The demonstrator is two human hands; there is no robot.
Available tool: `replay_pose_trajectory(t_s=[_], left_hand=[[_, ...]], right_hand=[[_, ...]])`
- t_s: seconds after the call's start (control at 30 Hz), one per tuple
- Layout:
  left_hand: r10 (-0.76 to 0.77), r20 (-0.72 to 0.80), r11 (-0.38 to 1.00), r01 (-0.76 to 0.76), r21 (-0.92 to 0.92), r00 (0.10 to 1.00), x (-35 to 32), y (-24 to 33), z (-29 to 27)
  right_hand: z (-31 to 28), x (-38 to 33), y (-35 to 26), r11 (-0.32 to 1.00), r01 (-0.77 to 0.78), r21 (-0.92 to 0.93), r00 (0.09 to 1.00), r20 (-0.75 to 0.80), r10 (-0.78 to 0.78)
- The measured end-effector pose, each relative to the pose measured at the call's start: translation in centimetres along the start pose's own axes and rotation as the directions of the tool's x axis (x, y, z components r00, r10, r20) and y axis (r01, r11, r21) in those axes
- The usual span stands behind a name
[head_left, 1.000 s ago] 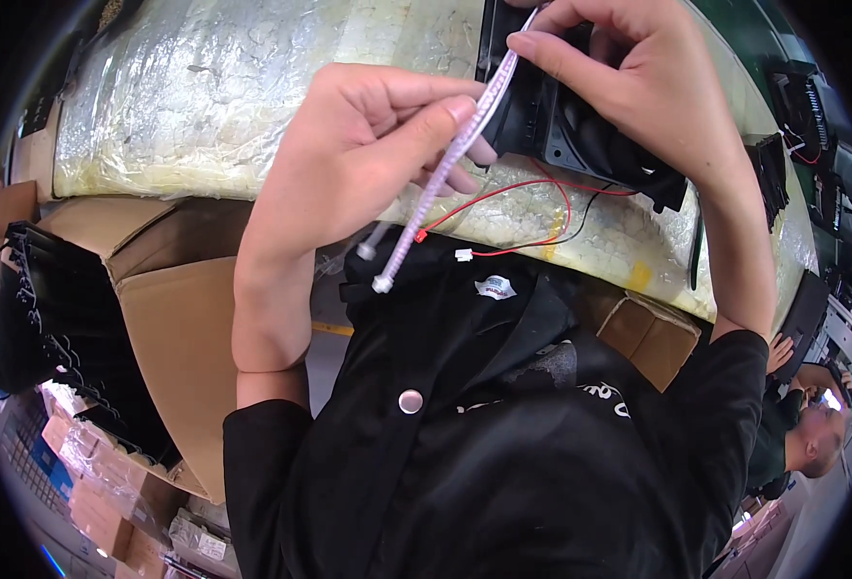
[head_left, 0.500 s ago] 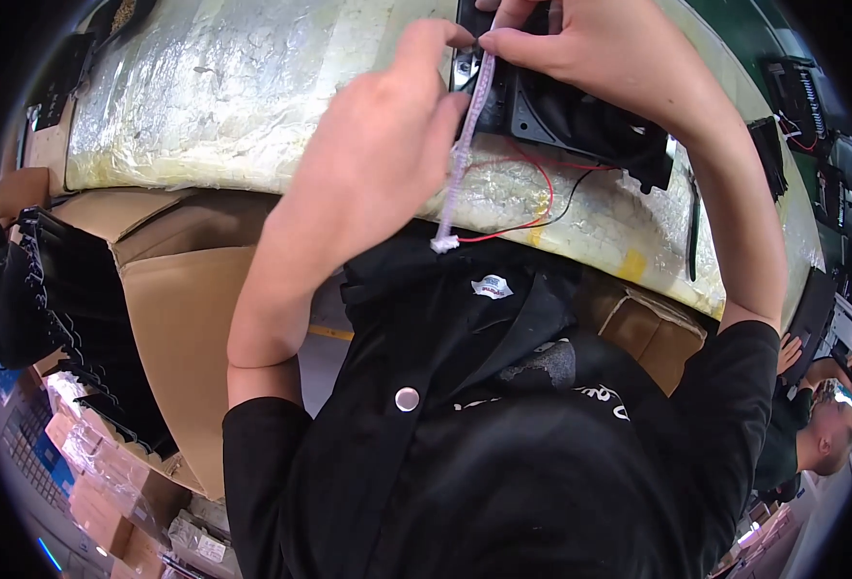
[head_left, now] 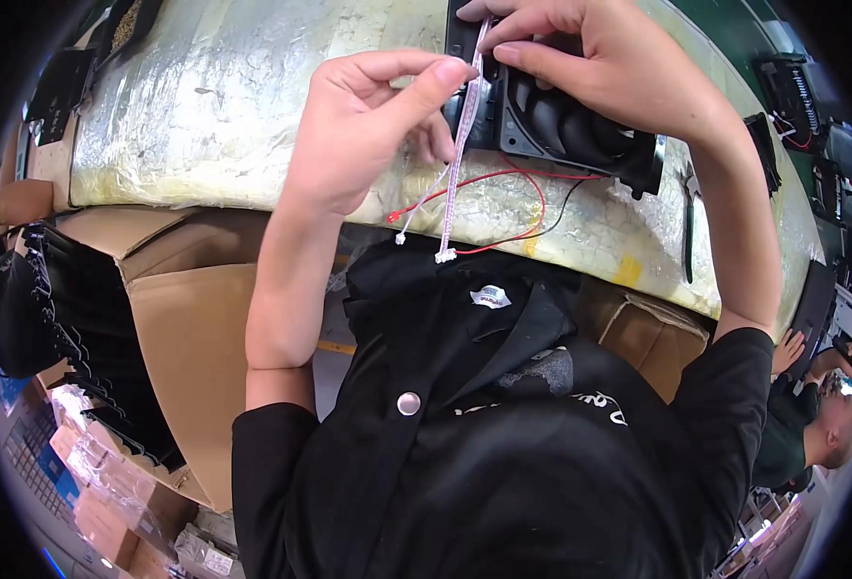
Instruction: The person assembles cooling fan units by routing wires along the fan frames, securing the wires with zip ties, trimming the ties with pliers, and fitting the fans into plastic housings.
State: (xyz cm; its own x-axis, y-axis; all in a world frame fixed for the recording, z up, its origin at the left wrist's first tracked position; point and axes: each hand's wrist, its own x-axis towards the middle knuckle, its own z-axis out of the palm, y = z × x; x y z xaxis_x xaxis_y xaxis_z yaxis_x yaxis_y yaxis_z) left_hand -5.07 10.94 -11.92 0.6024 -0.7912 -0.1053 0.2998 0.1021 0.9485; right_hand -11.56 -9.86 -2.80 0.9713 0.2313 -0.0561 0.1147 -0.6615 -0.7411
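Note:
A pale lilac flat cable (head_left: 465, 125) with a white plug at its lower end runs down over a black housing with a fan (head_left: 590, 116) and hangs over the table's front edge. The thumb and forefinger of my left hand (head_left: 363, 121) are pinched together at the cable's left side, its other fingers curled. Higher up, my right hand (head_left: 580, 43) rests over the housing, its bent fingers at the cable and its thumb just beside it. Below my left hand hang a small red plug (head_left: 393, 217) and a small white plug (head_left: 402, 237) on thin wires. Red and black wires loop near the fan.
Clear film covers the padded table (head_left: 194, 116). A black-handled tool (head_left: 688, 227) lies at its right. Open cardboard boxes (head_left: 194, 357) with black parts stand below left. At the far right are black units (head_left: 793, 92) on a green surface and another person (head_left: 812, 425).
My left hand has moved up and turned, its thumb and forefinger now together by the cable. The red and small white plugs have come into sight. My right thumb has drawn off the cable.

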Motion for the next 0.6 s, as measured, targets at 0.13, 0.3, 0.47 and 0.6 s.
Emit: replay_pose_trajectory(t_s=[0.13,0.3,0.47,0.6], left_hand=[[0.246,-0.118,0.969,-0.244,0.032,0.962,-0.1,-0.2,1.7],[0.131,-0.152,0.976,-0.155,-0.155,0.980,0.0,-0.2,1.5],[0.108,-0.160,0.991,-0.118,-0.056,0.981,-0.1,0.1,1.5],[0.095,-0.138,0.995,-0.098,-0.012,0.986,0.4,0.5,2.0]], right_hand=[[-0.2,0.2,-0.5,0.999,-0.047,0.004,0.999,0.026,0.047],[-0.7,0.8,-0.8,0.999,-0.047,-0.012,0.994,0.096,0.048],[-0.8,1.0,0.6,0.969,0.217,0.119,0.971,0.079,-0.227],[-1.2,1.0,-0.7,0.997,-0.063,-0.046,0.991,0.115,0.068]])
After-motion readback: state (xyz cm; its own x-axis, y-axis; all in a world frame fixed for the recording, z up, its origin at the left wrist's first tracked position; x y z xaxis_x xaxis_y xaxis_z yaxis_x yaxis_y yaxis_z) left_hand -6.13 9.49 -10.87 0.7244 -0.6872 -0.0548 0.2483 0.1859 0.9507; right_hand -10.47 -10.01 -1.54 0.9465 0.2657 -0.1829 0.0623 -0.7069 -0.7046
